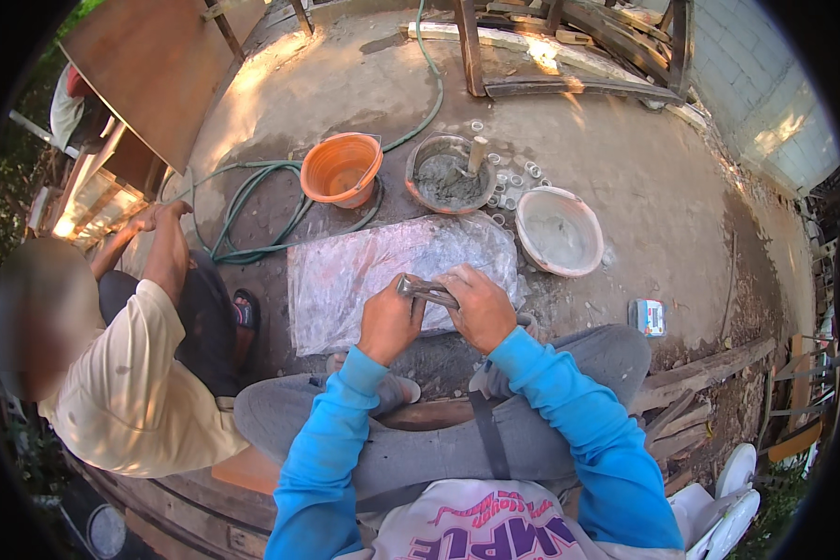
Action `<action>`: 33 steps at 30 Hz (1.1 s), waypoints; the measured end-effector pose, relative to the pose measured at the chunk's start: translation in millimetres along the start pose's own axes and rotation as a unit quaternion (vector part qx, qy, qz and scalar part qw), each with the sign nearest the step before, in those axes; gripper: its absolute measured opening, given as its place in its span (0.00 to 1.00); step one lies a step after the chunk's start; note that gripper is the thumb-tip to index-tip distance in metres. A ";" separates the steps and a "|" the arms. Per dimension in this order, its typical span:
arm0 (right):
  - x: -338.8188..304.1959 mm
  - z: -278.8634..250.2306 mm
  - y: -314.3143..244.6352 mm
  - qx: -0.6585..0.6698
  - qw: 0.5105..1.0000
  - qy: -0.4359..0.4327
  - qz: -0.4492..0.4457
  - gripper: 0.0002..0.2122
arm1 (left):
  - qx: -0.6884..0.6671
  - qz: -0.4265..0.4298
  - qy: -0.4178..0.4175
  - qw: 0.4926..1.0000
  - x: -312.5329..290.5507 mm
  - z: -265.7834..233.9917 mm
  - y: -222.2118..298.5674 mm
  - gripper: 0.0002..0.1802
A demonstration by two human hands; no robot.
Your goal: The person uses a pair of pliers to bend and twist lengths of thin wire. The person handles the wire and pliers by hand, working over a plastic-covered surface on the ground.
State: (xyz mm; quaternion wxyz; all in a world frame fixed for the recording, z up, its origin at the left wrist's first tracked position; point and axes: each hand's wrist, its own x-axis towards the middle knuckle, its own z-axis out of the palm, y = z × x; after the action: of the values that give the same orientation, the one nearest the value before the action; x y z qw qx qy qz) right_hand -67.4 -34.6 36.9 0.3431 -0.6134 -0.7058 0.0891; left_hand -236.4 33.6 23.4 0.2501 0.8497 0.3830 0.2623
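Observation:
Between my two hands is a short grey metal piece (427,290) with what look like two parallel bars and a rounded left end; its exact kind cannot be made out. My left hand (389,323) is closed around the left end. The fingers of my right hand (482,306) pinch the right end. Both hands are above a crumpled, pale plastic sheet (345,271) spread on the ground in front of my knees. Beyond the sheet stands a tub of wet grey cement mix (446,183) with a wooden handle (477,155) sticking up from it.
An orange bucket (342,169) stands beside a coiled green hose (252,207). Right of the cement is a basin (560,231) of cloudy liquid, with several small ring-shaped pieces (508,189) nearby. A small box-shaped device (647,317) lies right. Another person (140,373) sits close on my left.

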 end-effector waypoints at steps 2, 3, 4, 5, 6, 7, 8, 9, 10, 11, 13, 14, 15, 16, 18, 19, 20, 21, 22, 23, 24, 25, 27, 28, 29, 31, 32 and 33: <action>-0.1 2.5 -0.2 -0.002 1.000 -0.018 0.017 0.15 | 0.011 0.025 0.004 1.000 0.0 -1.6 1.6 0.09; -0.4 3.0 0.5 -0.002 0.999 -0.027 0.027 0.14 | 0.009 0.030 0.003 0.999 -0.3 -3.1 2.2 0.09; -0.9 3.5 1.2 -0.002 0.999 -0.037 0.036 0.13 | 0.008 0.035 0.001 0.999 -0.4 -4.2 2.9 0.09; -0.5 3.6 0.3 0.002 0.998 -0.042 0.038 0.13 | 0.008 0.039 0.001 0.999 -0.7 -5.5 2.7 0.08; 0.1 2.3 -1.2 0.006 0.998 -0.048 0.039 0.12 | 0.007 0.033 -0.011 0.999 -1.2 -5.9 1.8 0.08; 0.4 2.2 -1.6 0.010 0.998 -0.055 0.041 0.11 | 0.007 0.026 -0.022 0.999 -1.6 -5.8 0.9 0.08; 0.3 3.5 -0.3 0.021 0.997 -0.058 0.037 0.10 | 0.006 0.021 -0.034 0.999 -1.9 -6.7 0.5 0.09; 0.5 5.3 2.1 0.031 0.997 -0.062 0.034 0.09 | 0.005 0.026 -0.035 0.999 -2.1 -7.8 0.1 0.09; 1.1 6.9 3.8 0.041 0.997 -0.065 0.031 0.08 | 0.003 0.030 -0.036 0.999 -2.4 -9.0 -0.3 0.09; 1.5 6.7 6.5 0.047 0.996 -0.072 0.027 0.08 | -0.001 0.038 -0.039 0.999 -2.5 -9.0 -0.6 0.09; 2.9 7.1 9.6 0.058 0.995 -0.084 0.020 0.08 | -0.014 0.030 -0.044 0.998 -5.0 -6.7 -5.0 0.09; 3.1 6.9 9.2 0.061 0.994 -0.086 0.021 0.08 | -0.022 0.030 -0.047 0.998 -4.4 -6.0 -4.7 0.09; 3.3 6.6 7.9 0.063 0.994 -0.088 0.022 0.08 | -0.047 0.017 -0.049 0.998 -4.4 -6.5 -4.6 0.09; 3.2 6.7 6.6 0.065 0.994 -0.089 0.024 0.07 | -0.071 0.004 -0.051 0.996 -4.9 -8.2 -4.5 0.09; 2.4 8.1 3.6 0.069 0.993 -0.083 0.054 0.08 | -0.109 -0.020 -0.056 0.992 -2.1 -13.2 -1.1 0.09; 1.9 8.7 2.6 0.070 0.992 -0.079 0.070 0.08 | -0.122 -0.034 -0.059 0.990 -0.8 -17.1 0.0 0.09; 2.1 8.4 2.9 0.076 0.991 -0.078 0.076 0.07 | -0.134 -0.046 -0.061 0.988 0.6 -20.1 0.4 0.09; 2.3 8.4 4.0 0.083 0.990 -0.077 0.082 0.07 | -0.122 -0.040 -0.060 0.990 1.1 -21.1 -0.9 0.09; 2.3 7.9 5.8 0.089 0.989 -0.076 0.089 0.07 | -0.110 -0.034 -0.060 0.992 1.2 -21.1 -2.8 0.09; 2.2 8.9 7.2 0.102 0.987 -0.086 0.087 0.07 | -0.097 -0.031 -0.059 0.993 -0.4 -20.3 -5.2 0.09; 2.5 9.7 8.9 0.115 0.985 -0.096 0.084 0.07 | -0.094 -0.030 -0.060 0.993 -2.1 -17.2 -7.7 0.09; 2.7 10.4 10.0 0.127 0.983 -0.105 0.082 0.07 | -0.090 -0.029 -0.061 0.994 -3.9 -13.5 -10.6 0.09; 0.3 13.0 12.7 0.121 0.986 -0.095 0.072 0.07 | -0.089 -0.024 -0.051 0.994 -3.2 -12.3 -7.3 0.09; -0.7 13.7 13.7 0.117 0.987 -0.090 0.067 0.07 | -0.092 -0.019 -0.039 0.995 -2.1 -11.8 -4.3 0.09; -0.8 13.6 12.9 0.116 0.987 -0.080 0.073 0.07 | -0.094 -0.015 -0.026 0.995 -1.6 -12.0 -0.8 0.09; -0.9 12.4 11.1 0.111 0.988 -0.059 0.087 0.07 | -0.169 -0.094 -0.020 0.981 -1.9 -4.2 2.4 0.08; -0.7 13.7 9.4 0.122 0.987 -0.029 0.101 0.07 | -0.206 -0.134 -0.016 0.969 -2.5 0.3 3.9 0.07; -0.3 15.7 7.0 0.132 0.985 0.001 0.115 0.08 | -0.276 -0.170 -0.006 0.946 -4.4 6.7 4.0 0.07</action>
State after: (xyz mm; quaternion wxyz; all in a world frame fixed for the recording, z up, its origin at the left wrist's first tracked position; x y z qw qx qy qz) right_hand -71.1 -28.6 21.2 0.4091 -0.6396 -0.6125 0.2199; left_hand -232.6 26.3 19.9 0.5178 0.6715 0.4325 0.3065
